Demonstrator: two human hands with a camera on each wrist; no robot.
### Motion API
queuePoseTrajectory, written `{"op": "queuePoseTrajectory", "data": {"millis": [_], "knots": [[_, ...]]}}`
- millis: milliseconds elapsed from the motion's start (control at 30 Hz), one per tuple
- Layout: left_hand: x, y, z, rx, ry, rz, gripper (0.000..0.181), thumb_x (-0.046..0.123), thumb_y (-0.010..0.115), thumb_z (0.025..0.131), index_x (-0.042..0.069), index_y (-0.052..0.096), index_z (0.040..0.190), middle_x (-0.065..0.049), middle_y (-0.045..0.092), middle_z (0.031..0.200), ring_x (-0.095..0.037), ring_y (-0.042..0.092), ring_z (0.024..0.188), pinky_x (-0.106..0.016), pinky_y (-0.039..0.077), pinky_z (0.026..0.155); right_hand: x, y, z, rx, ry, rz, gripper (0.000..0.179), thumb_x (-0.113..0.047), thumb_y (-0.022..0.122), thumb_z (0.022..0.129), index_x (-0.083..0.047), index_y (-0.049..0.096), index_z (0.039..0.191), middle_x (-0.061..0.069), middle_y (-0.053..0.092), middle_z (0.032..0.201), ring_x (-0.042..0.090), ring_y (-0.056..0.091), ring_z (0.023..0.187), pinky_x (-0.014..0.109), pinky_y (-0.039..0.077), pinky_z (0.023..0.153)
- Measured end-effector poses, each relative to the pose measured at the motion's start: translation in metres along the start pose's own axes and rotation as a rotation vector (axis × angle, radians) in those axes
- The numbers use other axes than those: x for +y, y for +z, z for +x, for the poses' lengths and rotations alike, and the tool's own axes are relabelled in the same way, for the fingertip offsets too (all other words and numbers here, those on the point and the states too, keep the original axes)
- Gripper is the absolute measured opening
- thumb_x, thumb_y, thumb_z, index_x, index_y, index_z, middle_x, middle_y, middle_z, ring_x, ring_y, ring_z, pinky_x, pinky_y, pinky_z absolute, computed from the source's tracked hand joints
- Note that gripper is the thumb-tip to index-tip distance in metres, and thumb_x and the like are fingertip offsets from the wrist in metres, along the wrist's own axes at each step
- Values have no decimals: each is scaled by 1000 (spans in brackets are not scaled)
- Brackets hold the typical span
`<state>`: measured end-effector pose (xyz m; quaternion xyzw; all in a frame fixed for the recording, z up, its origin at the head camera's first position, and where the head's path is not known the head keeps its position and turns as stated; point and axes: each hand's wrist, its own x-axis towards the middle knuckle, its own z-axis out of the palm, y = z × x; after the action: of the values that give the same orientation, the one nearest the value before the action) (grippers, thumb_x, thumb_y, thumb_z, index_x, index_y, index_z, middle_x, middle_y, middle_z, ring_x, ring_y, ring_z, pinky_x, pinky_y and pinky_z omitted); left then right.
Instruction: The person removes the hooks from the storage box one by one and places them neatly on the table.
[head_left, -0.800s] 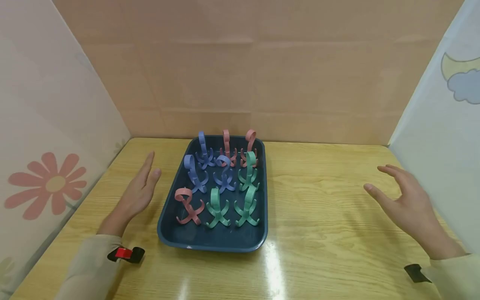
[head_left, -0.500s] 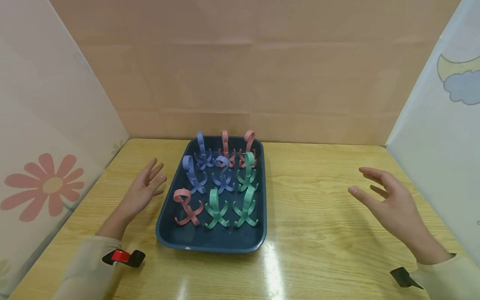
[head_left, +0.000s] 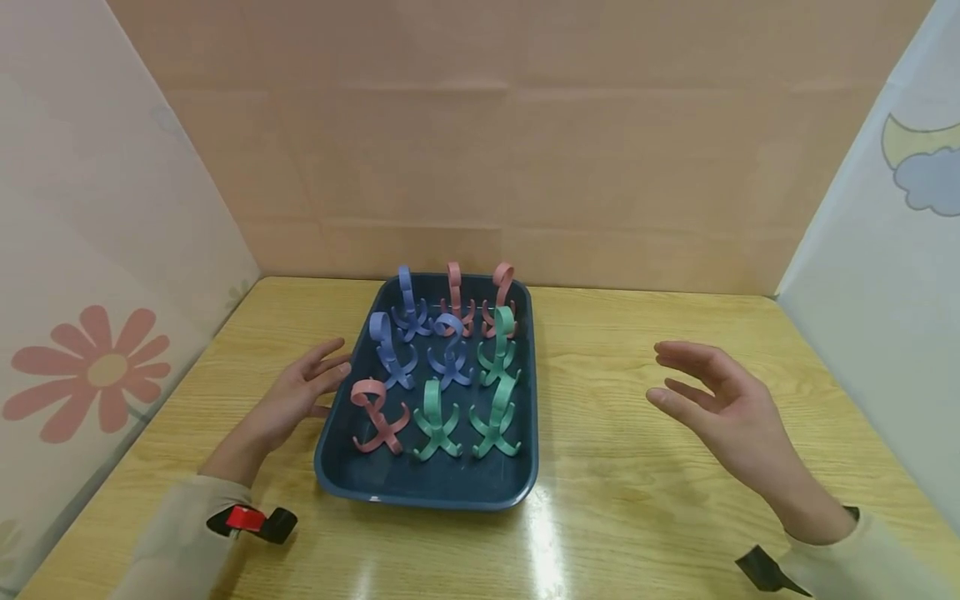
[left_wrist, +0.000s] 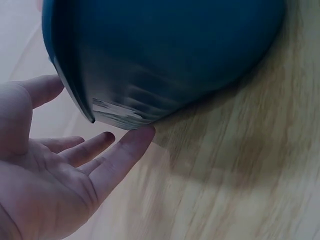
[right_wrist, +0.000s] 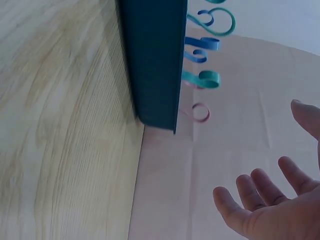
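Observation:
A dark blue tray (head_left: 427, 492) lies on the table with several four-pronged hanging hooks standing in it, curled ends up. Among them are a pink hook (head_left: 384, 431) and a green hook (head_left: 436, 433) in the front row, and a blue hook (head_left: 450, 365) in the middle. My left hand (head_left: 288, 402) is at the tray's left side; in the left wrist view its thumb (left_wrist: 47, 89) meets the rim while the loosely extended fingers reach toward the underside of the wall. Well to the right of the tray, my right hand (head_left: 731, 408) hovers holding nothing, fingers relaxed and slightly bent.
The wooden table (head_left: 622, 400) extends to both sides of the tray. A tan paper backdrop (head_left: 510, 158) stands behind, with a flower-printed panel (head_left: 150, 208) on the left and a moon-and-cloud panel (head_left: 885, 275) on the right.
My left hand has moved right, from beside the tray up to its left rim. The right hand has moved left toward the tray. The tray and hooks stay in place.

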<state>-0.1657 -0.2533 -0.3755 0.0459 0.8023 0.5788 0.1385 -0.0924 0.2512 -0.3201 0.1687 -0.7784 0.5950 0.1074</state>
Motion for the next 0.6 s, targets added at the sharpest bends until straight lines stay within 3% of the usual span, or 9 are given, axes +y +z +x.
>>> {"op": "queuePoseTrajectory", "data": {"millis": [200,600], "knots": [[2,5,2,4,-38,12,75,41,54,104,10,16,162,-29,27,159,-51,37,138,-66,44,97,1,19,2,-20,-44,74,50,17,66,87,8,53,134,13,56,135,20,55,124,26,50,97],[0,14,5,43,-54,71,70,38,53,105,9,22,160,-29,29,157,-52,37,137,-64,48,94,2,65,3,-48,-9,161,51,12,71,86,7,51,132,15,53,133,25,55,122,35,51,97]]}}
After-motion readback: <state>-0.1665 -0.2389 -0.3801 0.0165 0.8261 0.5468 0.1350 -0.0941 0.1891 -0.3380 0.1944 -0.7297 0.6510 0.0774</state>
